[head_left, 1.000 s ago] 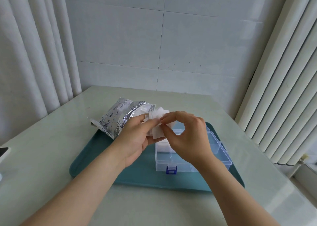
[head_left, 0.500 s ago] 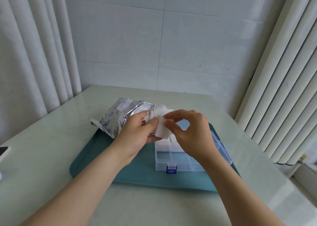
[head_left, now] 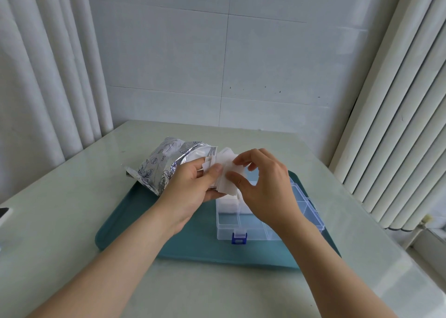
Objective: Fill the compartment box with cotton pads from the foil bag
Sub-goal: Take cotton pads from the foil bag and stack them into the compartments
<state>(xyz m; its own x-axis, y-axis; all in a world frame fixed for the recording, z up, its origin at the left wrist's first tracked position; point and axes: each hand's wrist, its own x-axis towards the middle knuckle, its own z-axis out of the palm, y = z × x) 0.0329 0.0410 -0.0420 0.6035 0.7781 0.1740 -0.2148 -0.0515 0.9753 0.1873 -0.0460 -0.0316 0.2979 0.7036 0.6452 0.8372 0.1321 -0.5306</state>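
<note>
A silver foil bag [head_left: 161, 165] lies open on the left part of a teal tray [head_left: 144, 223]. My left hand [head_left: 190, 187] holds a stack of white cotton pads [head_left: 225, 173] above the tray, thumb on top. My right hand [head_left: 268, 187] pinches the pads' right edge between thumb and fingertips. Below the hands stands a clear compartment box [head_left: 241, 223] with a blue latch [head_left: 239, 237]. White pads fill its back left compartment [head_left: 228, 203]. My right hand and wrist hide part of the box.
The tray sits on a pale green table [head_left: 72, 221]. A dark phone-like object [head_left: 3, 215] lies at the left edge. Curtains hang at the left, vertical blinds [head_left: 398, 124] at the right, a tiled wall behind.
Both hands stayed together over the box. My right hand's fingers shifted on the pads and spread slightly; the stack fanned out a little between the hands.
</note>
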